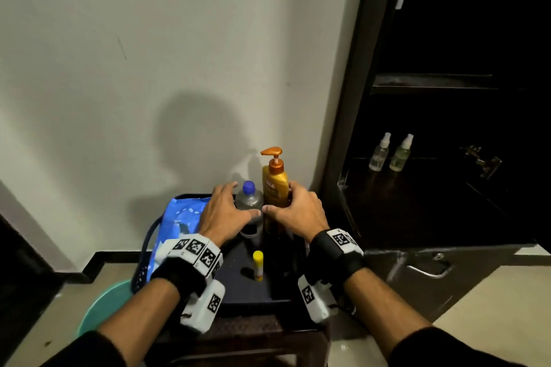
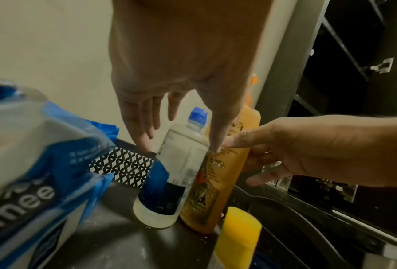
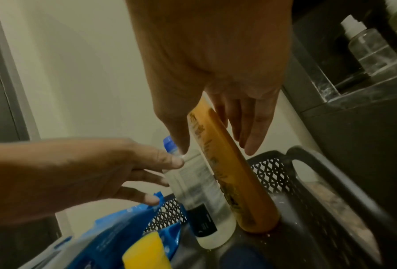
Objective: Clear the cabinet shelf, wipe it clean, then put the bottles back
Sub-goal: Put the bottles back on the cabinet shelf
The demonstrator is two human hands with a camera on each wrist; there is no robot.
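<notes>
While each open grip flanks a bottle, the black basket [image 1: 238, 292] stands beside the pale wall [image 1: 149, 39].

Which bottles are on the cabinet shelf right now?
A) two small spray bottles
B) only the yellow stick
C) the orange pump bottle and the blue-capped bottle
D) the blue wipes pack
A: two small spray bottles stand side by side on the dark shelf, while the pump bottle and blue-capped bottle stand in the basket between the hands.
</notes>
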